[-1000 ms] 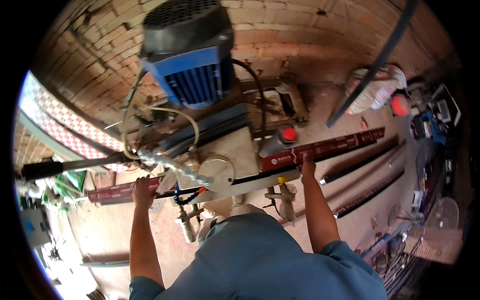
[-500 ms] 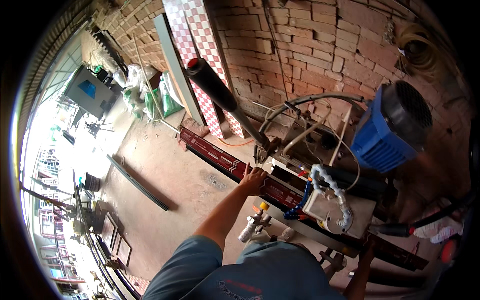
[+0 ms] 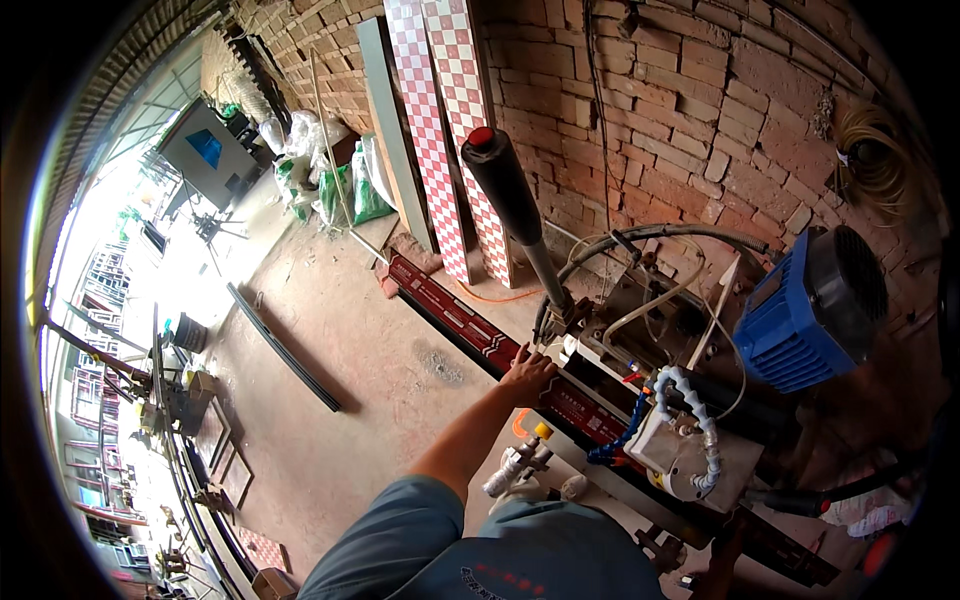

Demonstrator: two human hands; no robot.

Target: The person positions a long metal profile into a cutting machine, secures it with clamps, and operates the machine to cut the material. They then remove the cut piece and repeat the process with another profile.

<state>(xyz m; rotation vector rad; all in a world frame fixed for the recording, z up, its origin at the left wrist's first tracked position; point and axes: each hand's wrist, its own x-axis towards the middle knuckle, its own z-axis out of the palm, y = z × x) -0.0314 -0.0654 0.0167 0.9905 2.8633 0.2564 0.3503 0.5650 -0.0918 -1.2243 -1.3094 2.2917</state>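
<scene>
A long, narrow profile (image 3: 450, 312) with red printed film on top runs slantwise through a bench-mounted cutting machine (image 3: 655, 445). My left hand (image 3: 528, 378) is over the profile just left of the machine, its fingers bent across the top and holding it. On the machine's other side, the profile's dark red end (image 3: 790, 555) sticks out. My right hand (image 3: 722, 560) is beside that end in shadow, and its fingers are too dark to make out. A black-gripped lever (image 3: 510, 190) rises behind my left hand. Segmented coolant hoses (image 3: 710, 430) curve over the machine head.
A blue motor (image 3: 800, 310) sits at the machine's right rear. Behind stands a brick wall (image 3: 660, 120) with checkered panels (image 3: 440, 130) leaning on it. A dark strip (image 3: 285, 345) lies on the floor at left. A yellow-capped valve (image 3: 542, 431) is close to my body.
The head view has shifted, so the machine and profile appear farther right and lower. My left hand stays on the profile near the machine. Whether the profile has slid is unclear.
</scene>
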